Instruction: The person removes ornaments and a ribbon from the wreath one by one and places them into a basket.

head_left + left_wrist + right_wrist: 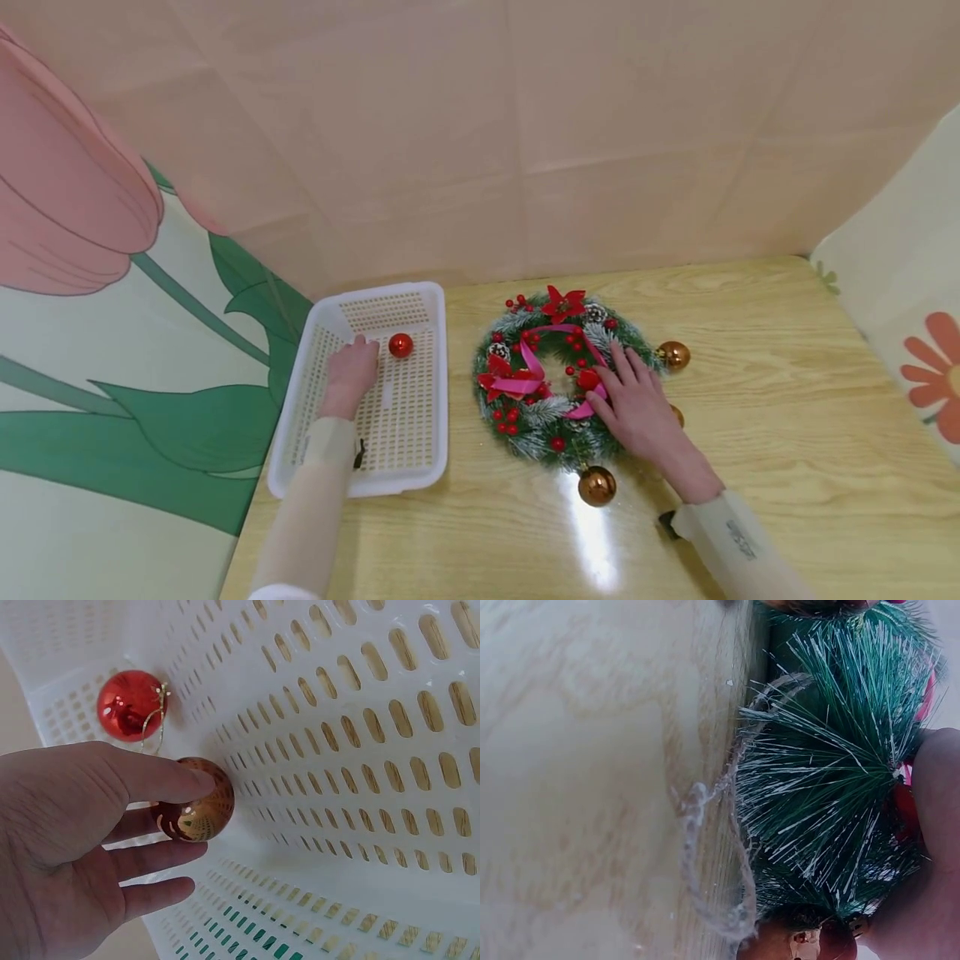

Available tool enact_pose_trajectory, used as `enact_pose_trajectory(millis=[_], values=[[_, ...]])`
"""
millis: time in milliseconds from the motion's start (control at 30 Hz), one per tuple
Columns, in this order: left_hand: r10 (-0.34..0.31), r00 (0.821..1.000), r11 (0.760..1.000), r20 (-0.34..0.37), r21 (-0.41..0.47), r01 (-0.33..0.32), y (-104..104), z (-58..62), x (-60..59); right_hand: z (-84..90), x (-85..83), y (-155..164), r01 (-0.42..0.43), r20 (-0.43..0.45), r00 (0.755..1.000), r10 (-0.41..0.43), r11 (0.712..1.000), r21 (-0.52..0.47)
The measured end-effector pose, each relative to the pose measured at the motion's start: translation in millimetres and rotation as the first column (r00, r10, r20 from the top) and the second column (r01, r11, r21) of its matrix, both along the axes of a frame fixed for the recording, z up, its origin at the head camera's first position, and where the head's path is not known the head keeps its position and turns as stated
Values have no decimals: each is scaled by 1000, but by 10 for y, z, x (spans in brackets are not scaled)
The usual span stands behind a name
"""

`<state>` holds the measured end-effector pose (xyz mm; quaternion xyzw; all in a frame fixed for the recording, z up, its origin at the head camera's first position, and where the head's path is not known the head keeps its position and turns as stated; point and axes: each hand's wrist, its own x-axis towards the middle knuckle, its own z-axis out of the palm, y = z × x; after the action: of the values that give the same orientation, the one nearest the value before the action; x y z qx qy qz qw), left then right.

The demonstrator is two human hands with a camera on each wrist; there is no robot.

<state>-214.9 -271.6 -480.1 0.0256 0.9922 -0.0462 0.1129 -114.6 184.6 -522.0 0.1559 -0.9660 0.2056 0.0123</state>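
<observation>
The left wrist view shows what the head view hides: the left hand (351,373), inside the white basket (442,400), pinches a copper bauble (201,816) between thumb and fingers, near a red bauble (401,345). The right hand (641,410) rests on the wreath (528,437), fingers slightly apart, though how firmly they press is hard to tell.

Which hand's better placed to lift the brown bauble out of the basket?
Likely the left hand: it pinches the brown bauble inside the basket; the right hand rests on the wreath.
</observation>
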Motion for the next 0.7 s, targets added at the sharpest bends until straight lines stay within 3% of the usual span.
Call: enact_pose_trajectory(millis=[267,367,467,567,633,700], values=[[-25,1000,1000,-1,17,25,19,77,29,-10,1,12,2,-8,1000,-2,1000,0],[-44,999,999,-12,26,44,39,169,71,-12,0,13,1,-12,1000,-1,1000,3],[-53,997,997,-57,61,57,101,356,131,-14,-2,10,-2,-7,1000,2,1000,2],[-77,986,990,-150,102,93,229,610,223,-16,-4,6,0,-1,1000,0,1000,0],[-108,968,985,-225,110,135,361,787,313,-16,-4,6,4,1,1000,-4,1000,-4],[-153,938,977,-310,94,191,508,938,429,-13,-2,2,5,-3,1000,-5,1000,-8]])
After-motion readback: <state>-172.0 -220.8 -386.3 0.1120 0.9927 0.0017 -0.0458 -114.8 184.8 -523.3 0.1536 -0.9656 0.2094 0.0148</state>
